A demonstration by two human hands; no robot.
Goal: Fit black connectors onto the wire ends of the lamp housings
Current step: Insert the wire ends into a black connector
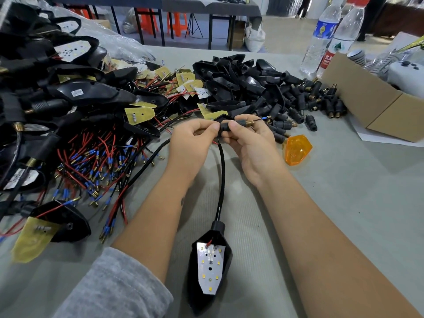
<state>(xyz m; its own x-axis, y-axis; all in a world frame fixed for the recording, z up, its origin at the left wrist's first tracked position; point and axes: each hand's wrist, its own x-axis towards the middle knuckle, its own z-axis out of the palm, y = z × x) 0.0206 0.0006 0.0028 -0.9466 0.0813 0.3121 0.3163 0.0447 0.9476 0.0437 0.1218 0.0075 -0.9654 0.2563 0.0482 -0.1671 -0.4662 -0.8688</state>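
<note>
Black connector (wire-threaded) between both hands

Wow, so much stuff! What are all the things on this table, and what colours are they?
Black lamp housing with white LED board: one, nearest the camera, its black cable running up to the hands.
Black connector with brass threaded tip: one, pinched between both hands.
Loose black connectors: many, heaped beyond the right hand.
Empty black housings: many, piled centre back.
Wired housings with red and black leads: many, piled on the left.
Orange lens: one, beside the right hand.
Cardboard box: one, brown, right edge.
Clear plastic bottles: two, far right.
Grey table: one.
Left hand: pinching the connector.
Right hand: gripping the connector.
</note>
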